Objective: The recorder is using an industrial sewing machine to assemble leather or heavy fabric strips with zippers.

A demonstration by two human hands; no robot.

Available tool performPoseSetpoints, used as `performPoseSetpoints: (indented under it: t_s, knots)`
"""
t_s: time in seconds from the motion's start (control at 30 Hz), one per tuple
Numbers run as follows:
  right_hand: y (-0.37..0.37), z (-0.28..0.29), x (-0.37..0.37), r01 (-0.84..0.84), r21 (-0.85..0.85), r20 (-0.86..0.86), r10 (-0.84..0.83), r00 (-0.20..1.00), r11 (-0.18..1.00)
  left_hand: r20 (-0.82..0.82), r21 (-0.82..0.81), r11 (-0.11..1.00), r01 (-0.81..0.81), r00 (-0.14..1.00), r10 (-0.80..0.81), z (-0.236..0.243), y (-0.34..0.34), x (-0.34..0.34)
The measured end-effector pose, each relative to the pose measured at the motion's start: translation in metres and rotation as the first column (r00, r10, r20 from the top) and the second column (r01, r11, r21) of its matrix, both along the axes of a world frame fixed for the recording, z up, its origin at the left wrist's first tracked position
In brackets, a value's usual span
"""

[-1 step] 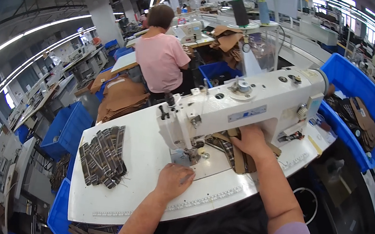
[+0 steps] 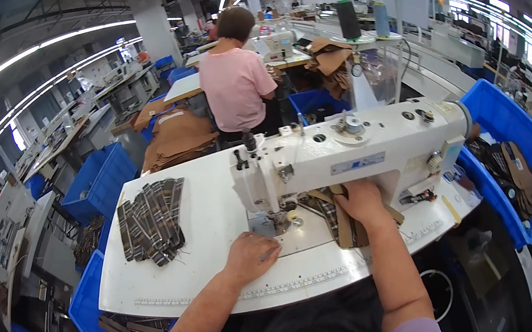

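A white sewing machine (image 2: 349,150) stands on a white table (image 2: 197,278). My right hand (image 2: 362,202) lies under the machine's arm and presses down on a plaid and tan fabric piece (image 2: 346,230) that runs toward the needle. My left hand (image 2: 253,253) rests on the table just in front of the needle plate (image 2: 292,222), fingers loosely bent, with nothing visible in it. A pile of dark plaid strips (image 2: 151,218) lies on the left part of the table, apart from both hands.
A blue bin (image 2: 519,132) with dark and tan pieces sits at the right. A person in a pink shirt (image 2: 233,84) sits with their back to me behind the machine. Tan fabric stacks (image 2: 179,138) and blue bins (image 2: 100,178) stand at the left.
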State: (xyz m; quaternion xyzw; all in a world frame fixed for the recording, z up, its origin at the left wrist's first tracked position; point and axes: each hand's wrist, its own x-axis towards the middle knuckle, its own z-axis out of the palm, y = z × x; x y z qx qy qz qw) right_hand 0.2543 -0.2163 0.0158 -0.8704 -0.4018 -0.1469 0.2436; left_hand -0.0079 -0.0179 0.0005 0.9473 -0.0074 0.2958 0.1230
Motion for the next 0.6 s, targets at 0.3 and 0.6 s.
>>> performPoseSetpoints:
  t_s: [0.3, 0.6]
  knots:
    - [-0.007, 0.013, 0.001, 0.013, 0.276, 0.28, -0.093, 0.955, 0.961, 0.04, -0.018, 1.0, -0.018, 0.999, 0.019, -0.004, 0.002, 0.0]
    - [-0.07, 0.084, -0.116, -0.468, 0.213, 0.578, 0.276, 0.768, 0.857, 0.196, -0.065, 0.996, 0.062, 0.98, -0.048, 0.031, -0.044, -0.007]
